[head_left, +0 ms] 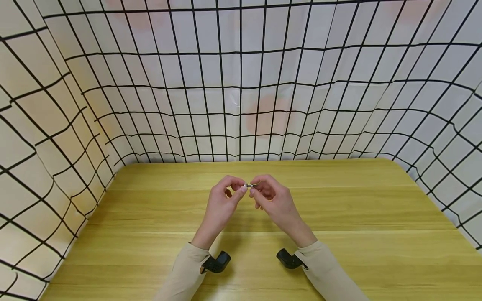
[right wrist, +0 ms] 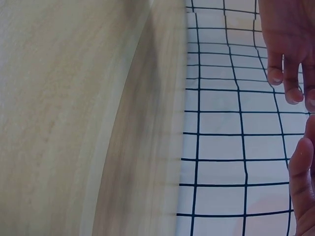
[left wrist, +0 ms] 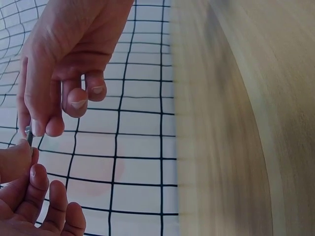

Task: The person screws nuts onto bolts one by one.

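A small, thin metal piece (head_left: 249,185) spans the gap between my two hands, above the wooden table; it is too small to tell its kind. My left hand (head_left: 221,201) pinches one end of it between thumb and index finger. From the other side, my right hand (head_left: 278,203) pinches the opposite end in the same way. In the left wrist view the metal piece (left wrist: 30,138) shows as a short dark sliver between the fingertips, most of it hidden by them. The right wrist view catches only part of both hands at its right edge, without the piece.
The wooden table (head_left: 150,234) spreads under both hands. A white sheet with a black grid (head_left: 233,67) rises behind it and along both sides. Black wrist-mounted devices (head_left: 217,262) stick out from the beige sleeves (head_left: 326,267).
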Demonstrator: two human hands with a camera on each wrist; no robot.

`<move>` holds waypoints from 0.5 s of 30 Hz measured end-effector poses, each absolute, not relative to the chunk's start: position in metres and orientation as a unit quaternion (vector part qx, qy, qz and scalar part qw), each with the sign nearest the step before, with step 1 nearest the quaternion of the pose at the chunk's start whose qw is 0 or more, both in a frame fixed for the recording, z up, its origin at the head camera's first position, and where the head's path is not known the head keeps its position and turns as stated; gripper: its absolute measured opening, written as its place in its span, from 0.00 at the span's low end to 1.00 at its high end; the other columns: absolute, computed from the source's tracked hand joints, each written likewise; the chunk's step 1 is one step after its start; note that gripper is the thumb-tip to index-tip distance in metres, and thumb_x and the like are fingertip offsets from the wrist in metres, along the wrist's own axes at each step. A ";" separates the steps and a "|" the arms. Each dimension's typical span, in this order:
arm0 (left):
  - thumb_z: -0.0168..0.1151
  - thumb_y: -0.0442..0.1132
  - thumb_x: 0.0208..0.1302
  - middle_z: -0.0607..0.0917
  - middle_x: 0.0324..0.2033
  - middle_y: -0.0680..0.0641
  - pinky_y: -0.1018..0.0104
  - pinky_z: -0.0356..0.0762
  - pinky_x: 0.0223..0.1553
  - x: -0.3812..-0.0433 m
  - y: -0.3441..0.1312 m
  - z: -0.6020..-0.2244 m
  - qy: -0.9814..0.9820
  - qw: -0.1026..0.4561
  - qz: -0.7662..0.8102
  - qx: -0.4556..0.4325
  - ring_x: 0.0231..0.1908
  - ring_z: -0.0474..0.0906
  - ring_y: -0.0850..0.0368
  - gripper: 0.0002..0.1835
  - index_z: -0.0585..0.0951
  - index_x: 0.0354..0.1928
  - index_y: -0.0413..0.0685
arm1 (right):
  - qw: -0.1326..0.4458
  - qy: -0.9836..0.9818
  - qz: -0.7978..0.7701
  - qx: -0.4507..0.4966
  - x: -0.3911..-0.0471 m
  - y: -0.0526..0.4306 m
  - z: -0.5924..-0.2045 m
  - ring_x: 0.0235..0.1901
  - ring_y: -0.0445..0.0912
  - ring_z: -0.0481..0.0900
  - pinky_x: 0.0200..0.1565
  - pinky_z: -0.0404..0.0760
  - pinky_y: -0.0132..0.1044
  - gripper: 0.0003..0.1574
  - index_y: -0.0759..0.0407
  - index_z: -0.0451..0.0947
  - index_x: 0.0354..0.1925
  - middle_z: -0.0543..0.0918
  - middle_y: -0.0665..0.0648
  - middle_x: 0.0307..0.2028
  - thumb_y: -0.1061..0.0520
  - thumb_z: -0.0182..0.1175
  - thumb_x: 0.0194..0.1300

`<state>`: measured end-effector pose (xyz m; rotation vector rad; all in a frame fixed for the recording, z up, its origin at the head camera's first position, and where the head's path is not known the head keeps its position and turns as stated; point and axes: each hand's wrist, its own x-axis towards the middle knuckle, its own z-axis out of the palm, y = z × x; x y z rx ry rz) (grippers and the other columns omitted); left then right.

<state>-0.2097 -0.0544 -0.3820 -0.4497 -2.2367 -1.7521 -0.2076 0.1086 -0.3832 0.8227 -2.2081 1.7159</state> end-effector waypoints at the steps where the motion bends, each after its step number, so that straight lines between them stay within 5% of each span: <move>1: 0.62 0.34 0.61 0.77 0.29 0.45 0.58 0.62 0.34 -0.213 -0.055 -0.387 -0.771 0.134 -0.603 -0.156 0.33 0.71 0.51 0.04 0.81 0.36 0.42 | 0.112 -0.751 0.587 0.281 -0.208 0.109 -0.384 0.20 0.58 0.75 0.23 0.76 0.40 0.10 0.63 0.72 0.45 0.79 0.56 0.28 0.67 0.57 0.64; 15: 0.63 0.38 0.61 0.76 0.28 0.54 0.61 0.64 0.34 -0.215 -0.056 -0.395 -0.774 0.144 -0.594 -0.167 0.33 0.70 0.60 0.02 0.81 0.36 0.50 | 0.089 -0.762 0.588 0.257 -0.208 0.109 -0.385 0.19 0.47 0.74 0.23 0.75 0.44 0.03 0.56 0.73 0.39 0.79 0.60 0.23 0.59 0.52 0.69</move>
